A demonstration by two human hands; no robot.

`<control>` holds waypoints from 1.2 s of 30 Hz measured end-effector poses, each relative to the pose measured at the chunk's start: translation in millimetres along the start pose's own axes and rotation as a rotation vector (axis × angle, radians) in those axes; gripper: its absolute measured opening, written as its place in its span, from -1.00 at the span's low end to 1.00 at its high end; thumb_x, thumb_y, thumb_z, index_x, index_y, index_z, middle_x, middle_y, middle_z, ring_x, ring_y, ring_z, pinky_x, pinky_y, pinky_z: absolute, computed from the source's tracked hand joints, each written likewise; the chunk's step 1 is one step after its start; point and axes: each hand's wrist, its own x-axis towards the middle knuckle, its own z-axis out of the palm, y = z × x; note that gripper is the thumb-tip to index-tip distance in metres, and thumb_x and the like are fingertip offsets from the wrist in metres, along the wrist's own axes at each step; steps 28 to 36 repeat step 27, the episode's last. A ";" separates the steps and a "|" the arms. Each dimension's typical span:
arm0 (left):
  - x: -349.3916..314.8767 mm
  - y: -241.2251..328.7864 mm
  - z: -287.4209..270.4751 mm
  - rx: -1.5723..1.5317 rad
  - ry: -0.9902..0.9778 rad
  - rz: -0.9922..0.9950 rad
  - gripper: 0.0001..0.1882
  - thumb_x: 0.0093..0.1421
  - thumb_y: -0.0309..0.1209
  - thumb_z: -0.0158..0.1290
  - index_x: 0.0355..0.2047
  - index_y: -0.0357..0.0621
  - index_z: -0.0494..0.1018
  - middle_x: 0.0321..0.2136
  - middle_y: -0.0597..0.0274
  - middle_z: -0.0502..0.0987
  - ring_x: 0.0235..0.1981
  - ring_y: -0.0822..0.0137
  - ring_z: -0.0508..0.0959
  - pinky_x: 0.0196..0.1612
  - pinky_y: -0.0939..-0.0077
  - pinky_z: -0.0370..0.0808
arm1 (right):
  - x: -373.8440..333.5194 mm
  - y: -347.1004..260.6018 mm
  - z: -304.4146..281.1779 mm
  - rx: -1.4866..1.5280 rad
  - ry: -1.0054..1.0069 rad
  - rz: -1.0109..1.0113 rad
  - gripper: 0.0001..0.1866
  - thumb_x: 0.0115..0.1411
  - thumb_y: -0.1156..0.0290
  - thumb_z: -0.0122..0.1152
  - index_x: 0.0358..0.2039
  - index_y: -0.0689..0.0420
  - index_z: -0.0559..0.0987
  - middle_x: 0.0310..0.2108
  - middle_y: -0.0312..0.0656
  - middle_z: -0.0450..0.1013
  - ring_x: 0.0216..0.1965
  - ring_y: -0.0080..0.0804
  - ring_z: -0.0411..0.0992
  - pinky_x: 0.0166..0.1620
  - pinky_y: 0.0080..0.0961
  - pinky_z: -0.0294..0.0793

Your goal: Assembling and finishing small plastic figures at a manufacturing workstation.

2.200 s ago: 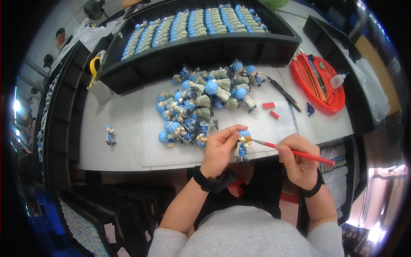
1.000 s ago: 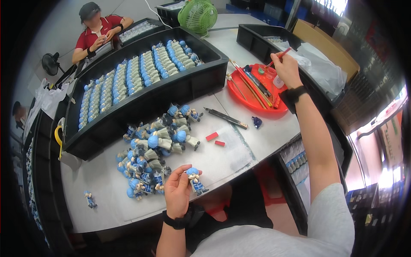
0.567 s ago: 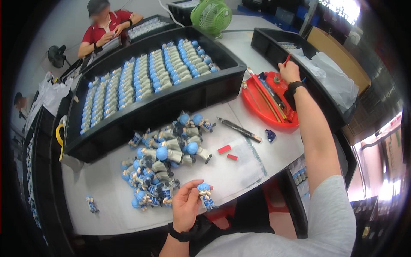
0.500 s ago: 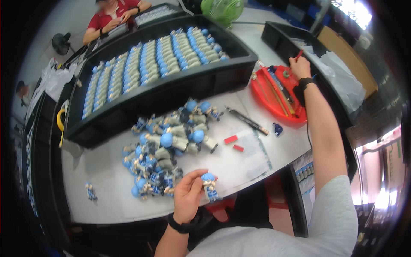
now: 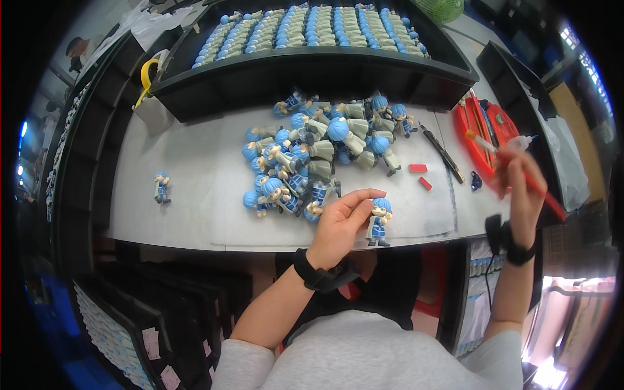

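Observation:
My left hand (image 5: 342, 224) pinches a small blue-haired figurine (image 5: 379, 223) upright near the table's front edge, its face toward me. In my right hand (image 5: 520, 185) is a red stick-shaped, brush-like tool (image 5: 543, 192) with a pale collar and orange tip; motion blurs hand and tool. That hand is over the right side of the table, beside a red dish (image 5: 467, 118) of slim tools. Left of the dish and beyond my left hand lies a heap of similar figurines (image 5: 338, 129), some with grey-green capes. One more figurine (image 5: 161, 187) is alone at the left.
A black tray (image 5: 312, 73) filled with rows of figurines spans the back. Between heap and dish lie a black pen-like tool (image 5: 443, 155), two red blocks (image 5: 418, 168) and a dark blue piece (image 5: 476, 181). A white cup (image 5: 153, 116) stands at the left, a black bin (image 5: 508, 75) at the right.
My right hand has come back from the dish's far side toward me, with the red tool. The left hand still holds the figurine, now turned face toward me. The view has shifted.

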 end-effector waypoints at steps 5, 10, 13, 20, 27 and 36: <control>0.6 -1.1 -1.0 0.011 -0.036 0.012 -0.71 0.24 -0.45 -0.29 -0.10 -0.32 0.29 -0.33 0.05 0.47 -0.29 0.44 0.48 -0.26 0.70 0.41 | -57.7 -13.8 30.1 -0.137 -0.329 -0.119 -0.91 0.03 0.50 0.09 -0.50 0.26 0.46 -0.58 -0.15 0.38 -0.59 -0.38 0.35 -0.49 -0.57 0.31; 2.2 -1.7 0.8 -0.048 -0.052 0.018 -0.72 0.24 -0.44 -0.29 -0.13 -0.32 0.32 -0.35 0.08 0.48 -0.33 0.43 0.50 -0.29 0.68 0.44 | -62.8 -21.7 55.0 -0.115 -0.319 -0.250 -0.94 0.03 0.51 0.10 -0.50 0.22 0.44 -0.61 -0.17 0.36 -0.62 -0.36 0.34 -0.54 -0.59 0.29; 2.3 -1.5 0.8 -0.061 -0.068 0.031 -0.73 0.24 -0.44 -0.28 -0.15 -0.32 0.32 -0.35 0.10 0.48 -0.34 0.42 0.51 -0.29 0.66 0.45 | -57.9 -22.4 66.3 -0.119 -0.320 -0.330 -0.93 0.02 0.51 0.12 -0.48 0.20 0.44 -0.60 -0.17 0.36 -0.62 -0.33 0.34 -0.54 -0.57 0.30; 2.2 -4.3 -1.2 -0.023 -0.038 0.017 -0.73 0.23 -0.44 -0.26 -0.15 -0.31 0.33 -0.36 0.11 0.49 -0.36 0.43 0.51 -0.30 0.66 0.45 | -54.6 -20.8 66.5 -0.208 -0.453 -0.300 -0.94 0.01 0.52 0.12 -0.49 0.19 0.43 -0.60 -0.16 0.37 -0.61 -0.31 0.35 -0.55 -0.56 0.31; 4.9 -4.1 2.7 -0.018 -0.005 0.016 -0.74 0.22 -0.44 -0.23 -0.14 -0.31 0.32 -0.35 0.07 0.48 -0.29 0.42 0.49 -0.22 0.67 0.42 | -55.9 -16.5 46.7 -0.210 -0.418 -0.200 -0.93 0.01 0.50 0.12 -0.54 0.19 0.44 -0.66 -0.19 0.32 -0.67 -0.33 0.32 -0.59 -0.55 0.28; 4.9 -4.1 2.7 -0.018 -0.005 0.016 -0.74 0.22 -0.44 -0.23 -0.14 -0.31 0.32 -0.35 0.07 0.48 -0.29 0.42 0.49 -0.22 0.67 0.42 | -55.9 -16.5 46.7 -0.210 -0.418 -0.200 -0.93 0.01 0.50 0.12 -0.54 0.19 0.44 -0.66 -0.19 0.32 -0.67 -0.33 0.32 -0.59 -0.55 0.28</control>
